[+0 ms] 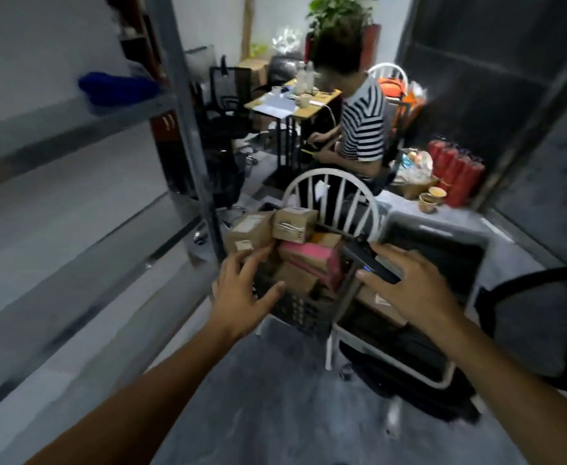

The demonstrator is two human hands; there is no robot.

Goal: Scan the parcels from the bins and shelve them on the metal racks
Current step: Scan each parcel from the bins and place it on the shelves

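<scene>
A dark bin (295, 310) stands on a white chair and is piled with cardboard parcels (294, 224) and a pink parcel (309, 255). My left hand (242, 290) reaches out with spread fingers, its fingertips at the lower edge of a brown parcel (250, 231) on the pile's left. My right hand (409, 290) holds a black handheld scanner (372, 260) just right of the pile. The metal rack (84, 203) with grey shelves runs along the left; a blue thing (117, 88) lies on an upper shelf.
A second grey bin (436, 239) stands to the right of the pile. A person in a striped shirt (362, 125) sits behind it at a small table (292, 102). A black office chair (537, 323) is at the right, red cylinders (456, 169) farther back.
</scene>
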